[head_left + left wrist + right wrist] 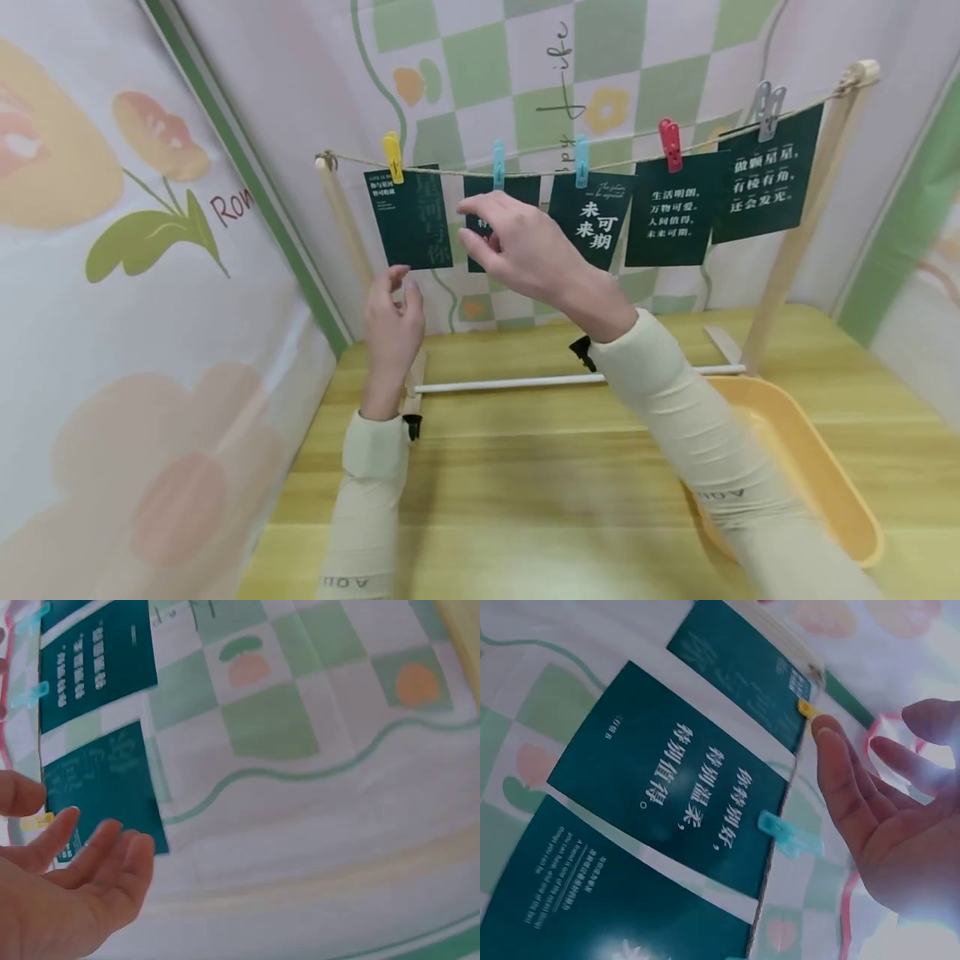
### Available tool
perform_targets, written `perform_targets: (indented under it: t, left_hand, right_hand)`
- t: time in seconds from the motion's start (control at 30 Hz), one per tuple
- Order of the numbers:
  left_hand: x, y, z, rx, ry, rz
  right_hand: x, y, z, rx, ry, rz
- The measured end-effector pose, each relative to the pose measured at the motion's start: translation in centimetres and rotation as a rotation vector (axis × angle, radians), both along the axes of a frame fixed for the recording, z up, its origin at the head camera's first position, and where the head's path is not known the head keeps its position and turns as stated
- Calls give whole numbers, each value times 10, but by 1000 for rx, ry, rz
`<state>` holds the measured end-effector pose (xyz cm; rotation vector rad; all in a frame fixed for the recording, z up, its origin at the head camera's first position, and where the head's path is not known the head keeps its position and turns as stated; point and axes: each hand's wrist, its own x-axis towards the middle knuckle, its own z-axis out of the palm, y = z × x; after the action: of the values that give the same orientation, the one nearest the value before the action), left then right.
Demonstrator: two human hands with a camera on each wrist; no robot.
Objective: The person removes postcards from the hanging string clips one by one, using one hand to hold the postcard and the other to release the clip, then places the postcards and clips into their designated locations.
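Observation:
Several dark green cards with white writing hang from a twine line. A yellow clothespin holds the leftmost card. Two light blue clothespins, including this one, hold the middle cards; a red clothespin and a grey one hold those on the right. My right hand is raised before the second card, partly hiding it in the head view, its fingers loosely bent around nothing. Below the leftmost card, my left hand has relaxed fingers and holds nothing.
Wooden posts carry the line at both ends. A white rod joins their bases, with black clamps near it. An orange tray sits on the wooden table, partly behind my right sleeve. Patterned cloth surrounds the table.

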<state>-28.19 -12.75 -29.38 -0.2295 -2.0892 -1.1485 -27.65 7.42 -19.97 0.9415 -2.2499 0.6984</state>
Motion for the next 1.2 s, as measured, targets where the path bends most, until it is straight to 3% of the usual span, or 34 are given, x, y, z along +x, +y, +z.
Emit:
perform_targets:
  t: [0.1,0.23,0.47,0.63,0.87,1.0,1.2]
  left_hand:
    - [-3,-8,10,-18,15,22]
    - [-7,-15,18,21,60,63]
    - [-20,-21,27,95,58,26]
    - [-28,-28,35,91,8,13]
    - [-38,-39,36,64,-166,-63]
    - [-43,-42,33,67,-237,-100]
    - [-48,-46,35,107,-270,-133]
  right_hand:
    - [-7,-5,8,47,20,-17]
    - [-15,-11,18,25,30,-32]
    - [-33,-25,40,-28,-94,10]
    - [-44,-40,61,-31,-182,-45]
    - [-59,-53,71,61,-110,-145]
    - [-66,-59,75,64,-189,-154]
    - [-75,-69,83,113,-283,-177]
